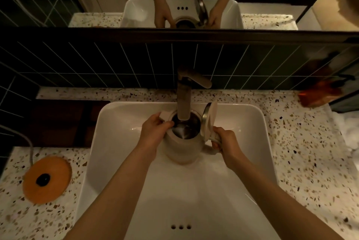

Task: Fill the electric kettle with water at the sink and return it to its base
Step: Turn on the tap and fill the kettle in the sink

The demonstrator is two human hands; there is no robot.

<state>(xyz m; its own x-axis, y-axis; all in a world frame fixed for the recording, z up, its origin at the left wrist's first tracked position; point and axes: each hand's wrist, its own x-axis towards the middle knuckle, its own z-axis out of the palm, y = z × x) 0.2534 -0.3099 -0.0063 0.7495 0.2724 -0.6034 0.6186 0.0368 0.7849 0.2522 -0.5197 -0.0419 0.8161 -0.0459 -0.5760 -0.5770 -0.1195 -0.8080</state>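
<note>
A white electric kettle is held upright inside the white sink, right under the brown faucet spout. Its lid stands flipped open on the right side. Water lies in the kettle's dark inside. My left hand grips the kettle's left side near the spout lip. My right hand is closed around the handle on the right. The round orange base, with a black centre and a grey cord, lies on the counter to the left of the sink.
Speckled terrazzo counter surrounds the sink. Dark tiles and a mirror rise behind the faucet. An orange packet lies at the far right by the wall, and something white and crumpled sits at the right edge.
</note>
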